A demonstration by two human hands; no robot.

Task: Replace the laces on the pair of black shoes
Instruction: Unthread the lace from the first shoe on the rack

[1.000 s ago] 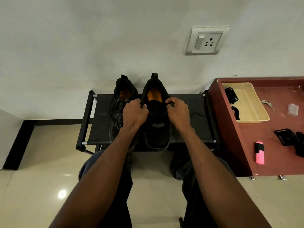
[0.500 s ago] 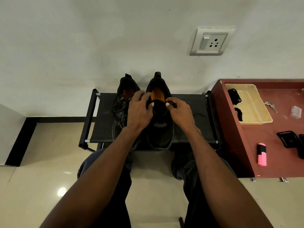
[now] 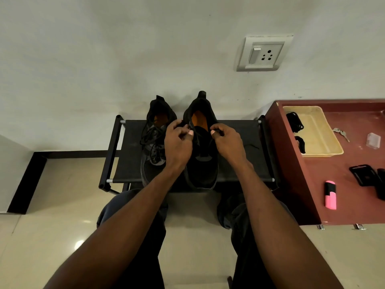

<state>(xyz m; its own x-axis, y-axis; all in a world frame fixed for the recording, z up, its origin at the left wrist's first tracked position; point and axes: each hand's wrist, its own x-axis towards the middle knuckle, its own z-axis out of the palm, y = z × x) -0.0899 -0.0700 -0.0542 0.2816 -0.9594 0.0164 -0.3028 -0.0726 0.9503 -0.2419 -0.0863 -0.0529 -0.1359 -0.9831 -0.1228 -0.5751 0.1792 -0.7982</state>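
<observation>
Two black shoes [image 3: 200, 155] sat side by side on black rack [image 3: 239, 155]. Left hand [image 3: 178, 146] and right hand [image 3: 228, 142] flanked right shoe's collar, each grip curled, pinching collar edge. Spare laces [image 3: 294, 124] lay in tray [image 3: 316, 130] on table [image 3: 333, 163].

Two black shoes [image 3: 200, 155] stand side by side on one rack [image 3: 239, 147]. Two hands [image 3: 179, 142] are at the right shoe. At three o'clock, one table [image 3: 308, 184] carries one tray [image 3: 318, 130] with two black lace bundles [image 3: 294, 124], two keys [image 3: 340, 133], one clear box [image 3: 373, 140], one pink marker [image 3: 330, 195] and two black items [image 3: 363, 174]. One socket [image 3: 263, 53] sits at one o'clock.
</observation>
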